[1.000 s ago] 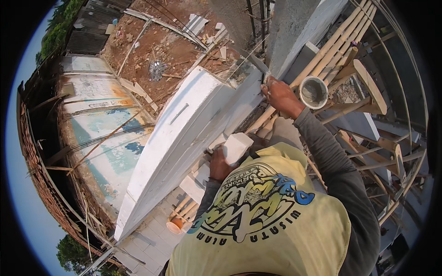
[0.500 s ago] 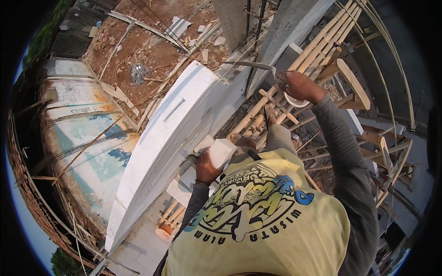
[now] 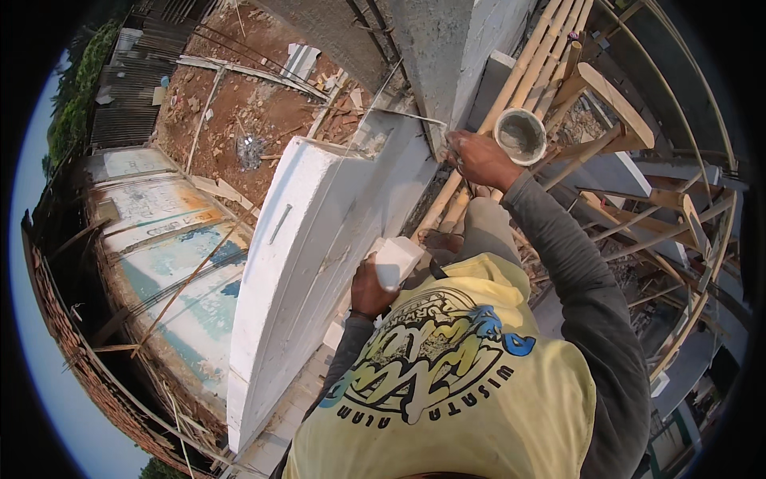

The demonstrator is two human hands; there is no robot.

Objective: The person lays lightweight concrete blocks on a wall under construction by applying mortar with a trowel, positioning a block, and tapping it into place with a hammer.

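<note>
head view: block in one hand, trowel in the other.
the left hand [image 3: 371,291] grips a white block [image 3: 396,262] beside the wall [image 3: 271,319]; the right hand [image 3: 484,158] is closed on a trowel [image 3: 423,119], near the column [image 3: 447,48] and a bucket [image 3: 523,162] of grey mix. much of the wall looks built up; its end by the column looks lower, seemingly unfinished, and the block is not set in it.

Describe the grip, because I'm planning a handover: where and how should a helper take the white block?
Probably take the white block by its right end, coming from the right: the left hand covers part of its left side, leaving that end uncovered. Its boxy shape and flat faces suggest a grip across opposite faces.
</note>
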